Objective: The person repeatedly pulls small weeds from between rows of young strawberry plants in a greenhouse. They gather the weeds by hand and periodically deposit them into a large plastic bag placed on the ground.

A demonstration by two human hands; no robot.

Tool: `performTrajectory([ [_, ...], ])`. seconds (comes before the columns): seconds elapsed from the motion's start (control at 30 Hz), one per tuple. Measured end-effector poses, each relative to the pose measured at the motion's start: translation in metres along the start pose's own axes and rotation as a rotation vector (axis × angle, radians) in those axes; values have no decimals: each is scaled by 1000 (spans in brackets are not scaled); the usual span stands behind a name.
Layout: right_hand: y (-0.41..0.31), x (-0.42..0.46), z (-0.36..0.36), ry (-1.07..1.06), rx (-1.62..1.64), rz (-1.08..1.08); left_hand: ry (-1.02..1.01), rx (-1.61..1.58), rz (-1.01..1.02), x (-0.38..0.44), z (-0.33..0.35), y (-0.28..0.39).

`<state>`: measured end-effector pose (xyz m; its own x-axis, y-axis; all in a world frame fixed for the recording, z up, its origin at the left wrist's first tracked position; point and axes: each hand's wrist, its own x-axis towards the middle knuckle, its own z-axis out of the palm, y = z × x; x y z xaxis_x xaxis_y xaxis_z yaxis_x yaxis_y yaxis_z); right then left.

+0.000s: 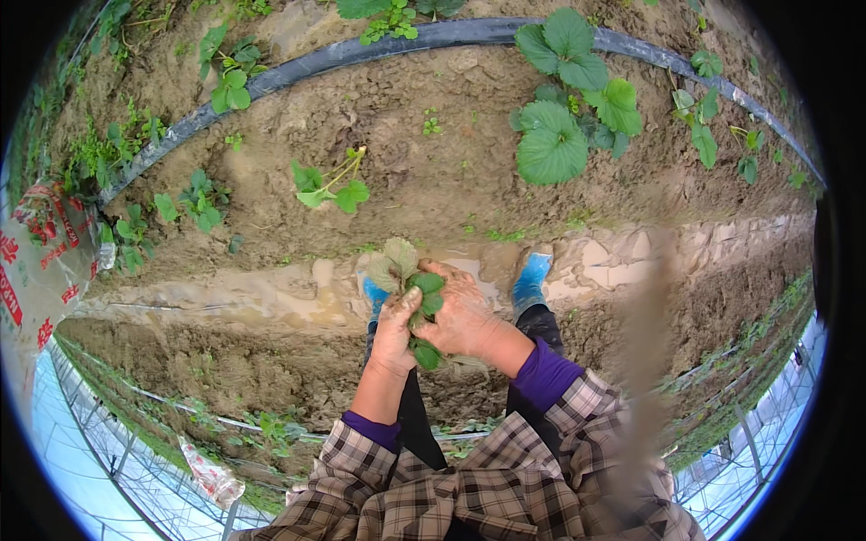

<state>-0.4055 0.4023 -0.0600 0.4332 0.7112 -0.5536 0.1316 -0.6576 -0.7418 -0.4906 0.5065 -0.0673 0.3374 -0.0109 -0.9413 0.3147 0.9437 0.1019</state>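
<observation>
Both my hands meet over the muddy furrow, around a small bunch of strawberry leaves. My left hand grips the bunch, thumb uppermost. From the other side my right hand closes on the same leaves, with mud on its fingers. One pale, dull leaf sticks out above the hands, and a green leaf hangs below them. The stems between my palms are hidden. Beyond the hands, a small strawberry plant lies or grows on the bare soil bed; I cannot tell whether it is rooted.
A black irrigation hose curves across the bed. A large strawberry plant grows at upper right. My blue boots stand in the wet furrow. A printed plastic bag hangs at left. A blurred brown strip crosses the right side.
</observation>
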Motion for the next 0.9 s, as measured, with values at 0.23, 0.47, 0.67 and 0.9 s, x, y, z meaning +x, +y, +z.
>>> performTrajectory([
  [0.23,12,45,-1,57,606,-89,3,-120,61,-1,-31,26],
  [0.47,16,166,-27,613,-126,-237,22,-72,91,-14,-58,47],
  [0.67,31,199,-18,653,-133,-280,113,-1,81,-16,-90,46],
  [0.9,30,211,-6,895,1325,388,133,1,49,-11,-92,43],
])
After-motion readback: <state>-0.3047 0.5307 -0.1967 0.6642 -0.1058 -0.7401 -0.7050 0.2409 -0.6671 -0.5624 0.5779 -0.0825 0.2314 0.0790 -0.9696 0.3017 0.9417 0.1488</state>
